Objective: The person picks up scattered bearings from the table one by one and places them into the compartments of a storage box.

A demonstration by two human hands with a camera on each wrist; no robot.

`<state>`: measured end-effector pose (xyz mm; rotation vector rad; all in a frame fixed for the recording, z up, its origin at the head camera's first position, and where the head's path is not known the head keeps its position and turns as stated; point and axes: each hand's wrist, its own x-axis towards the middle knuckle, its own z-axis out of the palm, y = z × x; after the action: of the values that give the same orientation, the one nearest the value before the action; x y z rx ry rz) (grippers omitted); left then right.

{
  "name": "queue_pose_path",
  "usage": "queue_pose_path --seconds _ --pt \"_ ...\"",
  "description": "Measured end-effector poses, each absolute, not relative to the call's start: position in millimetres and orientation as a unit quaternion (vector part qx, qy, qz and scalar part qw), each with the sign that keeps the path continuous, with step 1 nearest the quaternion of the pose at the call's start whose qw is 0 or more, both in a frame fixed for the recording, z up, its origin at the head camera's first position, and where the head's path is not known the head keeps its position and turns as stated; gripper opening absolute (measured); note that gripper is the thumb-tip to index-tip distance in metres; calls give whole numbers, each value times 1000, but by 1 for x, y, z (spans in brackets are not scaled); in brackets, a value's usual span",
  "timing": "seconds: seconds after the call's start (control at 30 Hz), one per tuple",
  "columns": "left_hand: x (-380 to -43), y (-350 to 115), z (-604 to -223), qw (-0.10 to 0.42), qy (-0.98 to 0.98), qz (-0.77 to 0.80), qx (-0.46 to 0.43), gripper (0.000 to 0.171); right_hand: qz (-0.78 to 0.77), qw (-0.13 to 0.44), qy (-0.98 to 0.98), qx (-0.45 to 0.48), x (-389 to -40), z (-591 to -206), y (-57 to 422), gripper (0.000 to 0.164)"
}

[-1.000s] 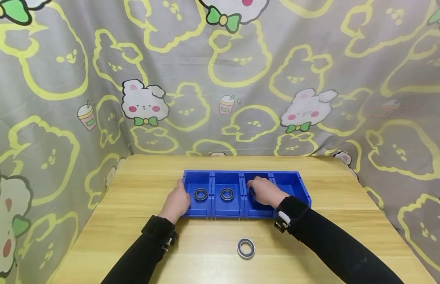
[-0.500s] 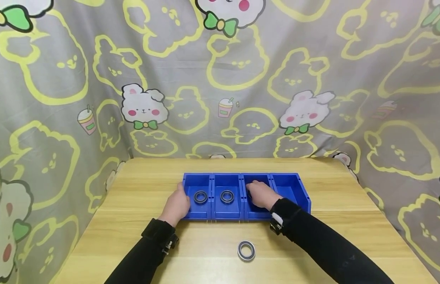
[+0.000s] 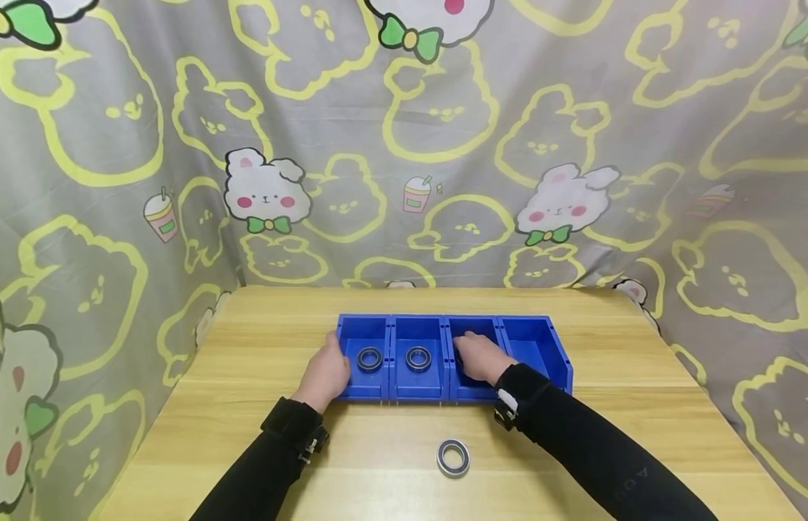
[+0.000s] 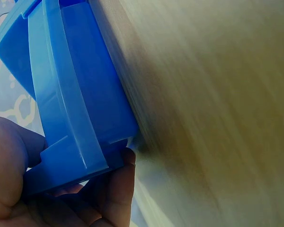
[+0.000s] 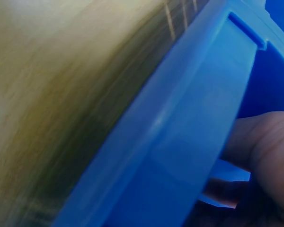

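Four-sided blue bins stand joined side by side in a row on the table, the leftmost bin (image 3: 361, 391) at one end. My left hand (image 3: 324, 373) grips that bin's outer wall, thumb and fingers around its corner in the left wrist view. One bearing (image 3: 369, 359) lies flat in the leftmost bin, another bearing (image 3: 418, 359) in the second. My right hand (image 3: 484, 358) reaches down inside the third bin (image 3: 472, 391), fingers curled around a bearing that they now mostly hide. Below the row, a loose bearing (image 3: 453, 458) lies on the table.
The rightmost bin (image 3: 531, 344) adjoins the one my right hand is in. The wooden table (image 3: 261, 325) extends around the row. A grey patterned curtain (image 3: 352, 108) hangs behind the table and along both sides.
My right hand has lowered slightly deeper into the third bin, and the bearing that showed at its fingertips is now mostly hidden. My left hand has kept its place on the leftmost bin.
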<state>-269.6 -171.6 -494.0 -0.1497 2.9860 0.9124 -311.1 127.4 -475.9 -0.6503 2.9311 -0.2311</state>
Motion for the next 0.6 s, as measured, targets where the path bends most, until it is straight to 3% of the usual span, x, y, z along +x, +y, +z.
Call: queue_pose_path --seconds 0.23,0.6 --pt "-270 -173 -492 4 956 289 -44 58 -72 82 974 -200 -306 -470 124 33" --pt "-268 -174 -492 5 952 303 -43 57 -93 87 973 -191 -303 -455 123 38"
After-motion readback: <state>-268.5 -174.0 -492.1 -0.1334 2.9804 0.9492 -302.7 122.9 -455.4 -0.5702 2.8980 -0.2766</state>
